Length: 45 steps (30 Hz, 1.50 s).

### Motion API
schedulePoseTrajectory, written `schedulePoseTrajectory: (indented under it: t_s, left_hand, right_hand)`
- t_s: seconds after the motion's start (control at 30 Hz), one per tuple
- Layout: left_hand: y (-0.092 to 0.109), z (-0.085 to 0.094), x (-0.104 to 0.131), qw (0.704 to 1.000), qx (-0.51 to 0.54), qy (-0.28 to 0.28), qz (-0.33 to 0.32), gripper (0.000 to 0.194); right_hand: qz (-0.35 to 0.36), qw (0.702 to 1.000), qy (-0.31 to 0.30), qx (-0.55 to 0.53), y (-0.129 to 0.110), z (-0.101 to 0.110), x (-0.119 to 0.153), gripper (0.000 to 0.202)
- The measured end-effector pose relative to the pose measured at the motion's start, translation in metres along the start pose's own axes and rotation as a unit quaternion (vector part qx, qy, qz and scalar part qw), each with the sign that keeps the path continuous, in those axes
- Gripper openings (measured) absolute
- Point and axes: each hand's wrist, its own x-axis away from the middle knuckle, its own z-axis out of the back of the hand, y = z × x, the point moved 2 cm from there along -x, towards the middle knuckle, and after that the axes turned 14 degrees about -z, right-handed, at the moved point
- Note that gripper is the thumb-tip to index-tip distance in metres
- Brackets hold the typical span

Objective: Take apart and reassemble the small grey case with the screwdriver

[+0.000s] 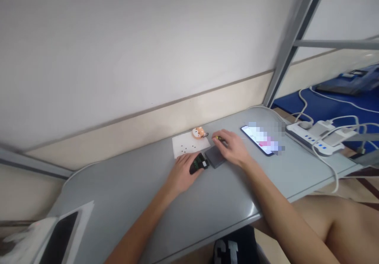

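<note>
A small dark circuit board (195,165) was held near the middle of the frame by the left hand (182,174). The fingers of that hand were bent over its left side, the thumb was laid along its lower edge, and only a small gap was left between them, filled by the board. A white label (204,163) was stuck on the board's right end.

Just to the right, a flat dark gray case (215,157) was set on the gray desk (127,193), and its upper right part was covered by the right hand (232,147). The fingers of the right hand were curled in, and a little yellow and black thing (218,138) was pinched by their tips. What it was could not be told, as most of it was hidden.

Above the left hand, a white sheet of paper (177,142) was dotted with tiny dark bits (186,148), too small to be named. An orange and white animal-face toy (198,133) was placed at the paper's upper right corner. Right of center, a lit phone (257,139) was laid flat, and a white power strip (310,139) was filled with plugs farther right.
</note>
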Motion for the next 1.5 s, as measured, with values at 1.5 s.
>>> schedulePoseTrajectory:
  t_s: [1.5]
  left_hand:
    - [-0.014, 0.033, 0.037, 0.998, 0.043, 0.046, -0.012, 0.014]
  right_hand:
    - [-0.047, 0.996, 0.006, 0.074, 0.033, -0.014, 0.035, 0.008]
